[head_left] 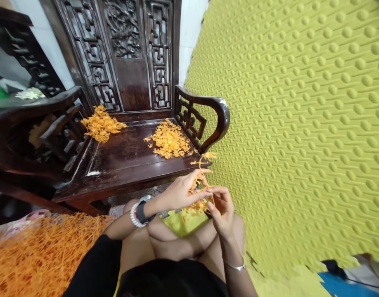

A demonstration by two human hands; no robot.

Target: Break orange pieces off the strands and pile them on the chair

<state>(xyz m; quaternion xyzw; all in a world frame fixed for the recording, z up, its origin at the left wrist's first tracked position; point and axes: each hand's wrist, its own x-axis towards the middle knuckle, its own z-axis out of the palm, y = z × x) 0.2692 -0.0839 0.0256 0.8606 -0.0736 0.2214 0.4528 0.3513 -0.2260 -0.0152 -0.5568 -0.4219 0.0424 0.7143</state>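
Over my lap, both hands hold a thin orange plastic stem (203,170) with small branching pieces at its upper end. My left hand (185,189) is closed on it, fingers pointing right, with a watch and a coiled white band at the wrist. Just to the right, my right hand (222,208) pinches the lower part of the stem between thumb and fingers. Small orange plastic pieces (197,206) show below and behind the fingers, partly hidden by them. Whether these pieces hang from the stem or lie lower, I cannot tell.
A dark carved wooden chair (136,165) stands ahead. On its seat are a left orange pile (101,123) and a right orange pile (170,139). Many tangled orange stems (47,255) lie at the lower left. Yellow textured foam mats (294,136) extend to the right.
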